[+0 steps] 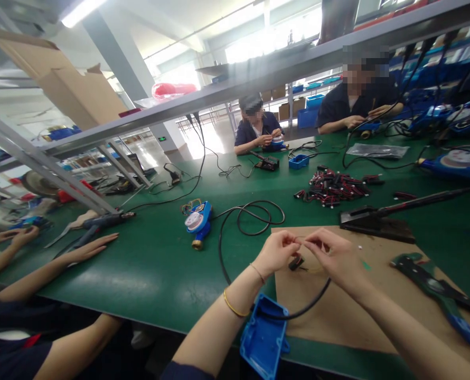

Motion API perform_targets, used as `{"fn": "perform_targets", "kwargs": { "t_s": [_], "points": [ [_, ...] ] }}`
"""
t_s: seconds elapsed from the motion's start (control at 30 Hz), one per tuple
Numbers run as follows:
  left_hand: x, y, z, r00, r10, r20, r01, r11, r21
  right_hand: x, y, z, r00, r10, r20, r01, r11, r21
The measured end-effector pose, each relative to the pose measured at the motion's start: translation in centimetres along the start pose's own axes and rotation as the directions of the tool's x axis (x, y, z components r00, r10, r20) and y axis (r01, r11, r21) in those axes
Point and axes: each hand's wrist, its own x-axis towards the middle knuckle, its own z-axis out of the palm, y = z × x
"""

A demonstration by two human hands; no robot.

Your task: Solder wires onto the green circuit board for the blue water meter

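My left hand point(275, 252) and my right hand point(332, 256) meet over a brown cardboard sheet point(377, 306), fingertips pinched together on a thin wire point(300, 242). A small black connector point(296, 262) dangles just below the fingers. A black cable point(310, 303) runs from under my hands toward a blue plastic housing point(263, 338) at the table's near edge. The same cable loops away point(254, 216) across the green table point(159, 264).
A blue water meter point(197, 220) lies left of the cable loop. A soldering iron stand point(375, 220) sits far right of my hands, a pile of red-black connectors point(334, 186) beyond. A co-worker's hand point(88, 249) rests flat at left. Two people work opposite.
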Motion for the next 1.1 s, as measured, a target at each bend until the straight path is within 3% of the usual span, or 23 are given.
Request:
{"fn": "perform_targets", "kwargs": {
  "t_s": [0.13, 0.37, 0.5, 0.6, 0.67, 0.77, 0.83, 0.93, 0.97, 1.03, 1.1],
  "points": [
    [-0.4, -0.1, -0.4, 1.000, 0.021, 0.001, -0.020, 0.987, -0.159, 0.0, 1.0, 0.5, 0.958, 0.284, 0.036, -0.285, 0.939, 0.194],
    [-1.1, 0.8, -0.3, 1.000, 0.001, -0.013, -0.001, 0.998, -0.058, 1.0, -0.5, -0.2, 0.891, 0.367, 0.268, -0.448, 0.805, 0.388],
    [-0.7, 0.6, 0.2, 0.999, 0.023, 0.023, -0.022, 0.998, -0.065, 1.1, 0.0, -0.1, 0.854, 0.402, 0.331, -0.511, 0.771, 0.381],
    [-0.2, 0.1, 0.7, 0.999, 0.044, -0.030, -0.044, 0.999, 0.000, 0.9, 0.5, -0.2, 0.877, 0.408, 0.256, -0.474, 0.824, 0.312],
    [0.1, -0.1, 0.9, 0.994, 0.039, -0.099, -0.038, 0.999, 0.014, 0.4, 0.2, -0.4, 0.910, 0.392, 0.137, -0.413, 0.885, 0.215],
    [0.1, 0.0, 0.9, 0.979, 0.031, -0.203, -0.040, 0.998, -0.042, -1.2, -1.3, -1.5, 0.968, 0.240, -0.077, -0.244, 0.969, -0.043],
    [-0.1, 0.3, 0.6, 0.964, 0.009, -0.266, -0.037, 0.994, -0.100, -2.7, -2.2, -3.5, 0.981, 0.092, -0.169, -0.126, 0.971, -0.205],
    [-0.5, 0.8, -0.2, 0.948, -0.019, -0.318, -0.031, 0.988, -0.153, -5.6, -1.9, -9.5, 0.969, -0.016, -0.246, -0.096, 0.894, -0.437],
    [-0.7, 0.9, -0.4, 0.946, -0.023, -0.324, -0.031, 0.987, -0.160, -6.6, -1.0, -12.0, 0.966, -0.011, -0.260, -0.132, 0.839, -0.528],
    [-0.9, 1.1, -0.8, 0.944, -0.037, -0.327, -0.019, 0.986, -0.167, -8.7, 1.6, -17.2, 0.984, 0.041, -0.176, -0.150, 0.730, -0.666],
    [-0.9, 1.1, -1.0, 0.944, -0.056, -0.324, -0.002, 0.984, -0.177, -10.2, 4.7, -21.0, 0.920, 0.164, -0.356, -0.373, 0.640, -0.671]
  ]
}}
